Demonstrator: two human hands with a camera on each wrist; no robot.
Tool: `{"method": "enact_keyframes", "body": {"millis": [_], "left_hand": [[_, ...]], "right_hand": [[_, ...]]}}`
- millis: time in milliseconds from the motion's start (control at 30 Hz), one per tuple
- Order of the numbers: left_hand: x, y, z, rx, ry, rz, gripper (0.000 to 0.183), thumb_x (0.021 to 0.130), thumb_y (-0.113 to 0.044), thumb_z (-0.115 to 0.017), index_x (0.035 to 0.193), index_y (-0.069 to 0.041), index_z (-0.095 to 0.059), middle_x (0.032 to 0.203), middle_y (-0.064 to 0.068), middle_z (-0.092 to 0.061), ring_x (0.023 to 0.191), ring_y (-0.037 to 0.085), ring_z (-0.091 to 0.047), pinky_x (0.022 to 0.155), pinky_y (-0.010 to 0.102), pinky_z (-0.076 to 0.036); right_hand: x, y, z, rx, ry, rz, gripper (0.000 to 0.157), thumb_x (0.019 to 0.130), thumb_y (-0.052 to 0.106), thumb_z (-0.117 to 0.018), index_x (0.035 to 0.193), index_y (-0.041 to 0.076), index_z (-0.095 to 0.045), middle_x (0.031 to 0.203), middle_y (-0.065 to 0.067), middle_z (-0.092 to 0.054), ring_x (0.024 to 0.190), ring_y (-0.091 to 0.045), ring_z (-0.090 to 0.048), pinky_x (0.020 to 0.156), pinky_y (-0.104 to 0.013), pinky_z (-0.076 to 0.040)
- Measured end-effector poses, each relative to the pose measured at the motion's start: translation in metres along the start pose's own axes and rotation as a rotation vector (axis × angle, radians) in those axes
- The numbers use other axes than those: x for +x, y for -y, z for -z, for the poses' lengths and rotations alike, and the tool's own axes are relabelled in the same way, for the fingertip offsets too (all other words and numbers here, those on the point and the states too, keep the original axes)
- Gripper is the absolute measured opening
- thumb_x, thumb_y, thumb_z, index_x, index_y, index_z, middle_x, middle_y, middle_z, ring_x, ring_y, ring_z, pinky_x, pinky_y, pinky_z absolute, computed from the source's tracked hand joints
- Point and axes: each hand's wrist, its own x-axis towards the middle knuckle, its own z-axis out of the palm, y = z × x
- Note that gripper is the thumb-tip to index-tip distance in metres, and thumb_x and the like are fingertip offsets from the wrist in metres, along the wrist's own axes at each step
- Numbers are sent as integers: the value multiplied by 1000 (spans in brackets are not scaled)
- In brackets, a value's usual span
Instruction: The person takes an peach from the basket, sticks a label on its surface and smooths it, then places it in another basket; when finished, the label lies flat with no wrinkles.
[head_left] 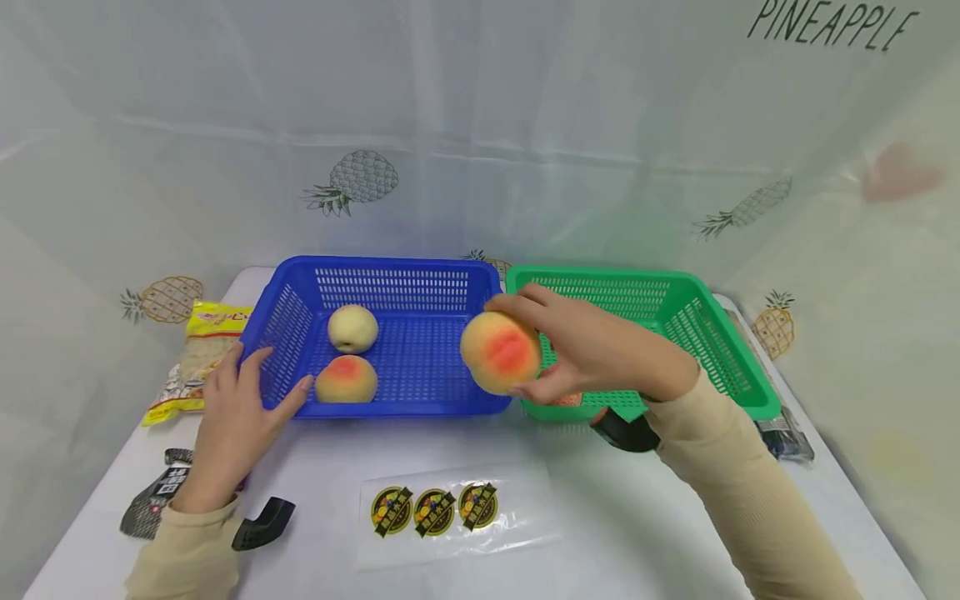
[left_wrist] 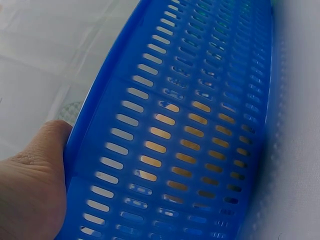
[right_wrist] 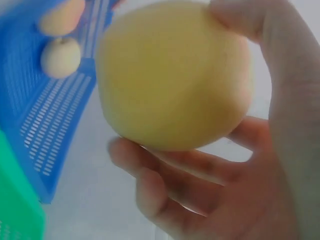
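Note:
My right hand [head_left: 573, 346] grips a large yellow peach with a red blush [head_left: 501, 353], held up where the two baskets meet. In the right wrist view the thumb and fingers wrap round the peach [right_wrist: 172, 75]. My left hand [head_left: 238, 417] holds the near left corner of the blue basket [head_left: 420, 409]. The left wrist view has part of that hand [left_wrist: 37, 185] against the basket's rim, its fingertips hidden. Inside the blue basket, a pale cream peach [head_left: 352, 328] lies behind a blushed peach [head_left: 347, 380].
A green basket [head_left: 720, 358] stands at the right, with a reddish item [head_left: 568, 400] partly hidden by my right hand. A clear sheet with several round stickers [head_left: 435, 512] lies in front. Yellow packets [head_left: 213, 333] and a dark mesh item [head_left: 150, 504] are at the left.

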Motion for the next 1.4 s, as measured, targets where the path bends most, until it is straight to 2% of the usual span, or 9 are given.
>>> {"method": "enact_keyframes", "body": {"millis": [267, 533, 767, 900, 1033, 1133, 1233, 1333, 1400], "left_hand": [[3, -2, 1, 10, 16, 2, 79, 81, -55, -49, 133, 1, -30, 142, 28, -6, 124, 52, -9, 83, 71, -22], [2, 0, 1, 18, 41, 2, 78, 82, -56, -48, 132, 2, -31, 142, 28, -4, 123, 54, -9, 83, 71, -21], [4, -2, -1, 16, 44, -19, 77, 83, -55, -47, 131, 3, -32, 142, 29, -4, 123, 54, -8, 85, 71, -18], [4, -3, -2, 14, 52, -6, 78, 83, -56, -47, 132, 3, -32, 142, 29, -3, 124, 53, -7, 86, 72, -18], [4, -2, -2, -1, 25, -3, 78, 82, -55, -49, 131, 3, -33, 143, 28, -3, 125, 51, -6, 86, 71, -17], [3, -5, 1, -30, -42, -6, 75, 81, -52, -53, 130, 2, -36, 143, 24, -4, 126, 47, -4, 85, 69, -10], [-4, -20, 8, -122, -197, -56, 63, 79, -43, -60, 122, 0, -46, 139, 21, -17, 125, 41, -11, 87, 61, -10], [-22, -49, 13, -271, -420, -198, 42, 78, -29, -63, 106, 2, -57, 123, 21, -39, 113, 33, -33, 93, 39, -22], [-38, -72, 9, -376, -548, -365, 29, 78, -22, -63, 92, 3, -62, 103, 21, -52, 94, 28, -46, 85, 24, -31]], "right_hand": [[-84, 15, -28, 47, 33, -80, 71, 65, 44, -71, 127, 30, -38, 111, 16, -42, 78, 2, -50, 65, -20, -47], [-145, 0, -81, 97, 18, -257, 69, 69, 48, -69, 127, 22, -41, 107, 17, -43, 81, 2, -46, 65, -18, -44], [-172, -16, -116, 109, -28, -359, 69, 68, 49, -69, 125, 17, -44, 106, 16, -46, 87, 2, -49, 74, -24, -47], [-178, -20, -123, 122, -37, -389, 69, 71, 46, -69, 126, 13, -43, 109, 11, -48, 89, -1, -50, 76, -26, -47], [-180, -20, -126, 136, -30, -419, 69, 76, 46, -64, 130, 9, -39, 119, 5, -49, 102, -7, -51, 85, -32, -46], [-180, -21, -127, 142, -27, -429, 69, 78, 47, -61, 131, 8, -38, 124, 3, -47, 110, -11, -49, 89, -35, -43], [-180, -20, -127, 151, -28, -427, 69, 78, 47, -61, 131, 8, -38, 124, 3, -47, 110, -11, -49, 89, -36, -43], [-181, -20, -128, 159, -27, -426, 70, 79, 47, -60, 132, 9, -36, 125, 2, -47, 111, -12, -49, 90, -36, -43], [-181, -19, -128, 174, -19, -426, 71, 80, 46, -59, 134, 8, -34, 127, -1, -46, 112, -13, -48, 90, -38, -43]]}}
